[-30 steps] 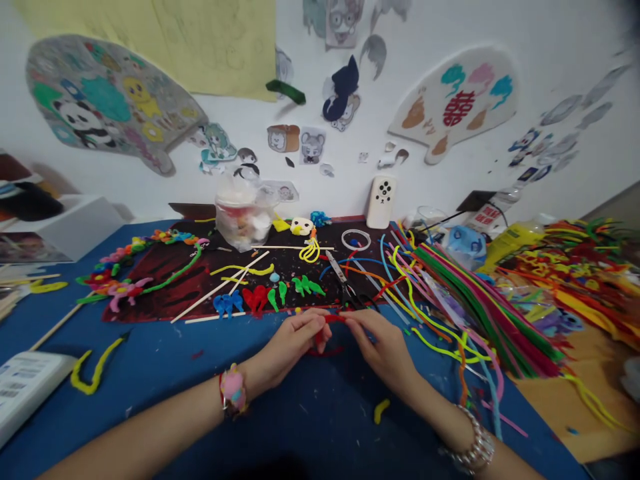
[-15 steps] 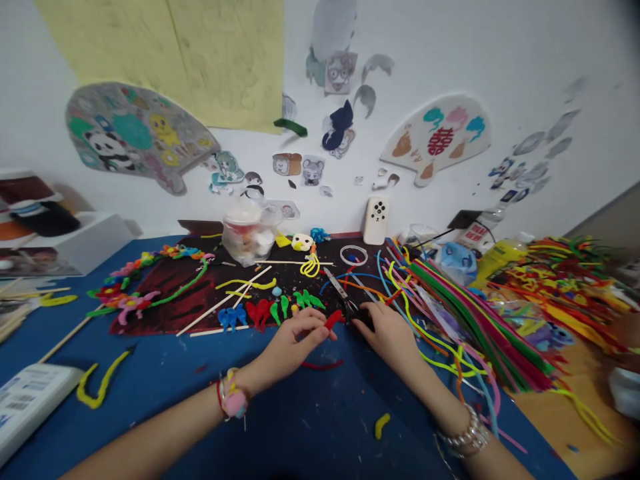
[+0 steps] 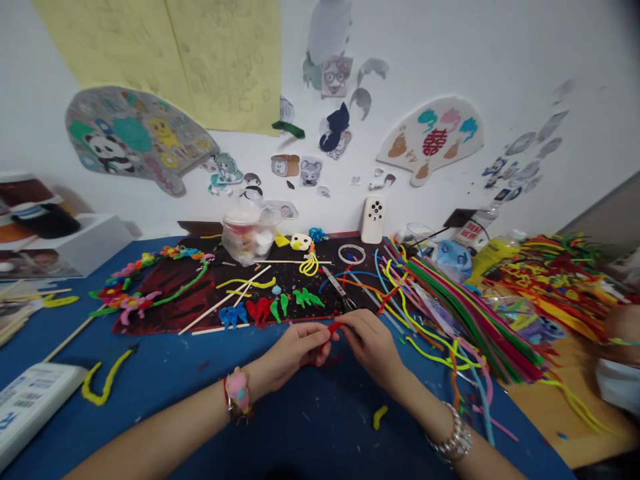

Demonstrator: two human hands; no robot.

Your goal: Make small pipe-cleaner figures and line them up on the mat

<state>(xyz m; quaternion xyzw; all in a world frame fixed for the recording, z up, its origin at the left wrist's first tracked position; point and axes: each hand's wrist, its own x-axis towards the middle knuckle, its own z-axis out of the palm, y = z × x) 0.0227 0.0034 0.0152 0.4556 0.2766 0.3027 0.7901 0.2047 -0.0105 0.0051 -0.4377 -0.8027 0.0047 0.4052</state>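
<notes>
— Fingers (image 3: 320,338) of the left hand (image 3: 295,351) and the right hand (image 3: 370,345) look clenched on something small. What is it?

— A short red pipe cleaner (image 3: 333,327), pinched between both sets of fingertips, just over the near edge of a dark red-and-black painted mat (image 3: 165,313). The fingers hide part of it, so I can't tell how it bends.

— What lies closest to the hands?

— Black-handled scissors (image 3: 339,292) rest on the mat just above the right hand, untouched. To their left sit small red pipe-cleaner balloon shapes (image 3: 259,310) and green ones (image 3: 305,298). A red scrap (image 3: 321,360) lies on the blue table (image 3: 310,430) under the left hand.

— And toward the right?

— A thick bundle of green, red and pink pipe cleaners (image 3: 475,313) fans out well beside the right hand. A small yellow pipe-cleaner piece (image 3: 380,417) lies on the blue below it.

— Wrists?

— A pink pom-pom band (image 3: 238,392) on the left, a beaded bracelet (image 3: 453,433) on the right.
</notes>
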